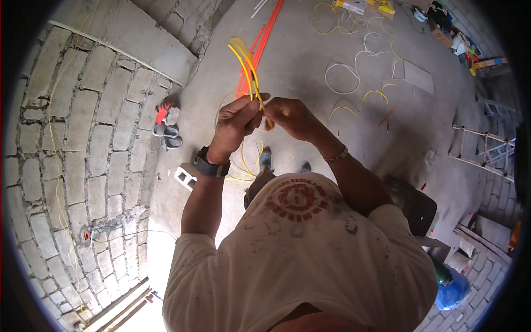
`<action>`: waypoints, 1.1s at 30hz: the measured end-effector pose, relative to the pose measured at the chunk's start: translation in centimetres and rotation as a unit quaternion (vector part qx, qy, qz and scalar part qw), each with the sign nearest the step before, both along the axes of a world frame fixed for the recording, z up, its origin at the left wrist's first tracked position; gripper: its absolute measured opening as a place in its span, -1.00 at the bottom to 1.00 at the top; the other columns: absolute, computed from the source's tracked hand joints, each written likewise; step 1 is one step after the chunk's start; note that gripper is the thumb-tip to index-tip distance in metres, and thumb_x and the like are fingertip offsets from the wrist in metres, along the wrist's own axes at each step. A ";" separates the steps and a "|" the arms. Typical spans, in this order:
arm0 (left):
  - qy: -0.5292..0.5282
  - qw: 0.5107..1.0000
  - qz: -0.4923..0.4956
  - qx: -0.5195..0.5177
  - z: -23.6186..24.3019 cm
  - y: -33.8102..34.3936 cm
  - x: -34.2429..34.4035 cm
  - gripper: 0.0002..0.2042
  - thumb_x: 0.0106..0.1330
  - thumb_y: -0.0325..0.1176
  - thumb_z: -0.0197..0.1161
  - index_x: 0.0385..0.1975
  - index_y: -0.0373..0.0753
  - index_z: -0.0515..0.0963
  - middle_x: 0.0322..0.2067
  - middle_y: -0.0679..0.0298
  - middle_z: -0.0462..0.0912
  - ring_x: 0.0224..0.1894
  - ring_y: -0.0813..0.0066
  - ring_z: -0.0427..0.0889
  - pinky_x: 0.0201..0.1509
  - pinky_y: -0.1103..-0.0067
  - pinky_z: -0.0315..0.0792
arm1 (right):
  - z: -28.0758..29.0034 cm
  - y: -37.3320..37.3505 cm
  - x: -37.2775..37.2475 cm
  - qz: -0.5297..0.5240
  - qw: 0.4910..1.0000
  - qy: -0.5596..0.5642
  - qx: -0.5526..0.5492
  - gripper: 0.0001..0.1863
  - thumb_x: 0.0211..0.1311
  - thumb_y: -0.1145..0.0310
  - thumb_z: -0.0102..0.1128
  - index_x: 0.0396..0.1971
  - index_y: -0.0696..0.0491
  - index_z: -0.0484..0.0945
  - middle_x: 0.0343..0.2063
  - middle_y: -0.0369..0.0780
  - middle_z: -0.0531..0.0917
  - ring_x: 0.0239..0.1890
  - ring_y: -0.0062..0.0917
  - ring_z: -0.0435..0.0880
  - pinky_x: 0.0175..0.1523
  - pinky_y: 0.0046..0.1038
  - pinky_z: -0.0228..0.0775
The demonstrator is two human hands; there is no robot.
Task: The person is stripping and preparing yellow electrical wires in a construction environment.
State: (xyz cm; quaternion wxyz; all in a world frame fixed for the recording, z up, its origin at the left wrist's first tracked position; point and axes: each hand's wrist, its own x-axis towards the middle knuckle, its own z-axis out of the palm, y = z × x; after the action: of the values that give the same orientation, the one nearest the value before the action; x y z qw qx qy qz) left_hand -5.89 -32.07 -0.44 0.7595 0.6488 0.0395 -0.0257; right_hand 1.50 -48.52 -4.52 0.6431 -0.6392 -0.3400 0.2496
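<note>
In front of my chest, my left hand (239, 120) is closed around several yellow wires (255, 76). Their upper ends rise past the fingers and bend left, and one end is smeared by motion. Thin yellow wire also loops below this hand toward the floor. Close beside it, my right hand (293, 118) has its fingers curled in a pinch at the lower part of the bunch. What sits between those fingertips is blurred and partly hidden. A dark watch is on the left wrist, and a thin band circles the right one.
Orange conduit tubes (264, 41) lie ahead on the concrete floor. White wire coils (342, 77) and cut yellow wires (376, 93) are scattered to the right. Shoes (166, 130), a red glove (162, 113) and a hollow block (186, 176) sit by the left block wall. A metal frame (484, 152) stands far right.
</note>
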 end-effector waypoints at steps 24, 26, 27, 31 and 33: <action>-0.212 0.897 0.081 0.379 -8.3 -7.2 0.7 -0.72 0.28 -0.50 0.09 -0.02 -0.35 0.44 -0.44 0.16 0.57 -0.41 0.46 0.56 -0.32 0.54 0.42 | 3.7 -5.2 2.5 -0.058 0.974 0.207 -0.073 -0.69 0.27 0.20 0.06 -0.24 0.17 0.51 -0.79 -0.39 0.32 -0.76 -0.75 0.21 -0.63 -0.66 0.04; -0.196 0.883 0.063 0.421 -7.5 -7.4 0.8 -0.78 0.30 -0.45 0.09 -0.09 -0.34 0.46 -0.51 0.26 0.53 -0.47 0.49 0.51 -0.34 0.52 0.39 | 2.9 -5.1 2.6 -0.095 0.984 0.130 -0.080 -0.70 0.28 0.21 0.05 -0.28 0.18 0.53 -0.78 -0.39 0.32 -0.75 -0.76 0.21 -0.62 -0.66 0.05; -0.196 0.884 0.063 0.419 -7.2 -7.6 0.9 -0.78 0.30 -0.45 0.09 -0.09 -0.34 0.46 -0.51 0.26 0.53 -0.47 0.49 0.51 -0.34 0.52 0.39 | 2.6 -5.2 2.6 -0.128 0.987 0.053 -0.086 -0.71 0.28 0.23 0.04 -0.33 0.19 0.54 -0.78 -0.40 0.32 -0.74 -0.77 0.22 -0.61 -0.65 0.06; -0.050 0.981 -0.029 0.187 -4.9 -7.6 1.1 -0.74 0.39 -0.23 0.00 -0.26 -0.32 0.48 -0.56 0.37 0.45 -0.54 0.63 0.40 -0.47 0.62 0.29 | 2.6 -5.6 2.4 -0.116 0.991 0.045 -0.057 -0.71 0.28 0.24 0.03 -0.36 0.20 0.56 -0.77 -0.39 0.33 -0.71 -0.78 0.24 -0.60 -0.65 0.08; 0.031 0.995 -0.059 -0.080 -4.4 -7.8 1.4 -0.71 0.40 -0.17 -0.01 -0.30 -0.31 0.49 -0.57 0.40 0.42 -0.56 0.68 0.33 -0.50 0.66 0.24 | 2.1 -5.5 2.4 -0.072 0.994 0.068 -0.035 -0.70 0.28 0.24 0.03 -0.35 0.20 0.56 -0.75 -0.38 0.35 -0.69 -0.79 0.25 -0.59 -0.65 0.09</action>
State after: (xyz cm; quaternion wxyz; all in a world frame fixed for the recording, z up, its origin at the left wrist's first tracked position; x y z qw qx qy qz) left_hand -4.53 -39.86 -4.80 0.8042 0.5864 0.0224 -0.0940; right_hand 3.90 -53.97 -2.44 0.6584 -0.6655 -0.2399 0.2573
